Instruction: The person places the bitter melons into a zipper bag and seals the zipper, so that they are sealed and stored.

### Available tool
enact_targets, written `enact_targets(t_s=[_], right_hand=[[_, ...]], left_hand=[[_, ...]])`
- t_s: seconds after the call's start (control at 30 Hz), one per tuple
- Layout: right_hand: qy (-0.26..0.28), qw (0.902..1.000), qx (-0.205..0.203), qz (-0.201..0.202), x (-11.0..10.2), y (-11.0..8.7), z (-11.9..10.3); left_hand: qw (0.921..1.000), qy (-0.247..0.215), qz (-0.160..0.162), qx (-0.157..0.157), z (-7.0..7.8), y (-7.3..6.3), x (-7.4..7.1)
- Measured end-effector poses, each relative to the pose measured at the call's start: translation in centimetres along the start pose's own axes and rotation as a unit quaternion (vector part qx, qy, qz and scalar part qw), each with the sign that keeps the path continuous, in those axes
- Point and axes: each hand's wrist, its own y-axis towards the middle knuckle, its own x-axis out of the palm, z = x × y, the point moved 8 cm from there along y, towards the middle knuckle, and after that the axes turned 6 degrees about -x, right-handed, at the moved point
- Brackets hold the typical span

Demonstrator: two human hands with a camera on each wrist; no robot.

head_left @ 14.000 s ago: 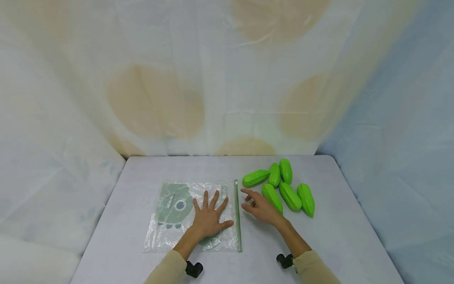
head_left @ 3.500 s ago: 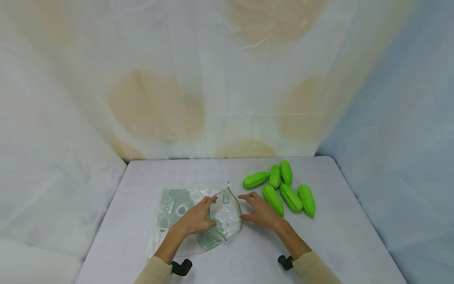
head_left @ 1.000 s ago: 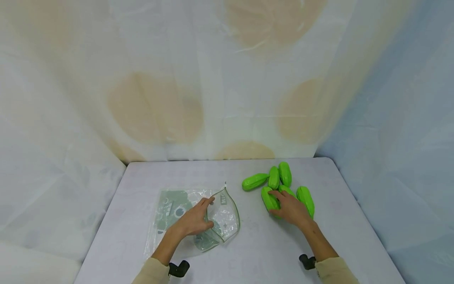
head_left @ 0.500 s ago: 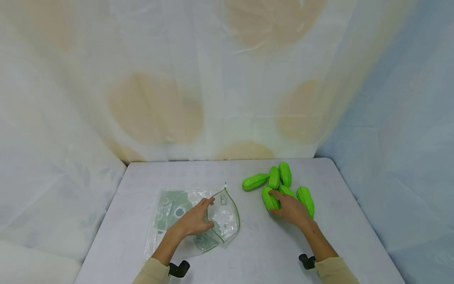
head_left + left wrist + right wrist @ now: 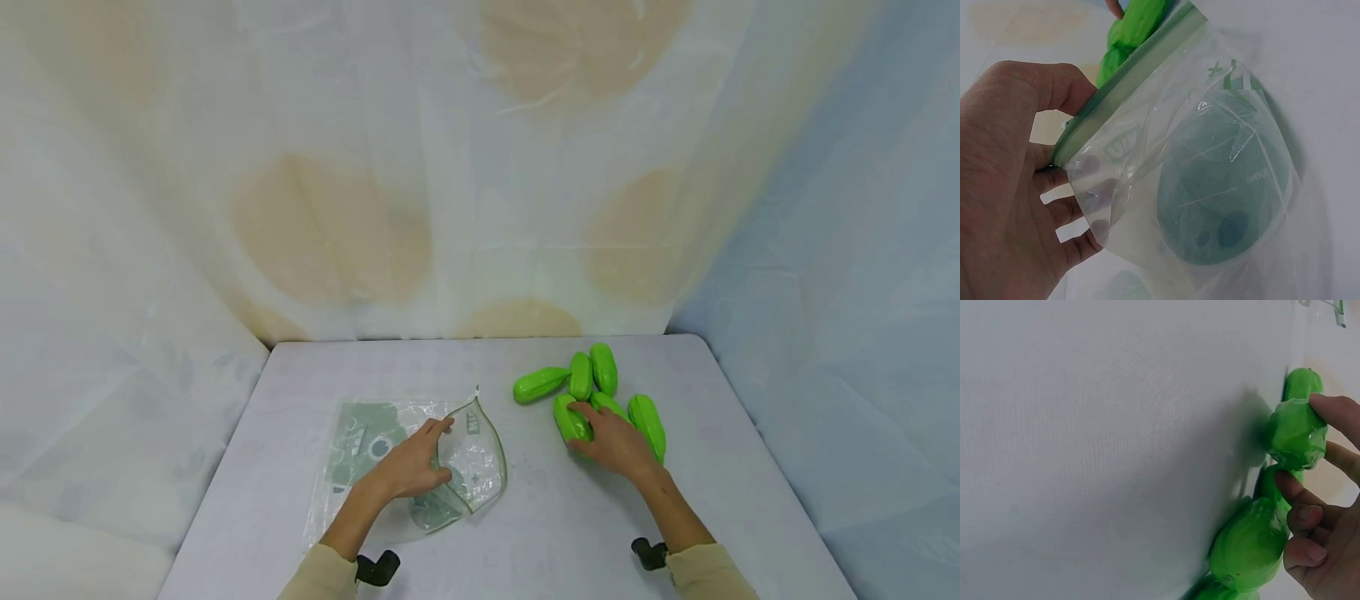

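Observation:
A clear zip bag (image 5: 480, 458) with a green print lies on the table, its green-edged mouth gaping to the right. My left hand (image 5: 411, 467) grips the near-left side of that mouth; in the left wrist view the thumb is at the green zip strip (image 5: 1129, 78) and the other fingers are partly behind the film. My right hand (image 5: 617, 442) holds a bright green ribbed gourd (image 5: 567, 417) between thumb and fingers. In the right wrist view this gourd (image 5: 1297, 434) is seen end-on, with some fingers curled below it.
Several similar green gourds lie around the right hand: one to the left behind (image 5: 540, 384), two upright at the back, one partly hidden under the hand, and a gourd (image 5: 647, 423) to its right. Pale curtains (image 5: 480, 208) stand behind the white table (image 5: 555, 533) and at both sides.
The left hand, earlier spread flat on the closed bag, now holds its opened mouth. The right hand left the bag's edge and moved right onto a gourd. Over the last second little has moved.

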Motion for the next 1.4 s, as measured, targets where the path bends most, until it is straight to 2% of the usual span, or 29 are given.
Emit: enact_targets(t_s=[0.53,0.83,1.1,1.4], right_hand=[[0.042,0.9987,0.007,0.029,-0.6,0.3,-0.5],[0.059,0.9966,-0.029,0.049,-0.5,0.4,-1.5],[0.070,0.9950,-0.038,0.060,-0.2,0.5,-2.3],[0.080,0.9923,-0.072,0.062,0.4,0.7,-3.9]], left_hand=[[0.9999,0.011,0.001,0.010,-0.1,0.0,-0.1],[0.9996,0.021,0.006,0.015,0.0,0.1,-0.1],[0.9997,0.020,0.007,0.016,0.2,0.1,0.1],[0.9997,0.019,0.007,0.013,0.3,0.1,0.1]])
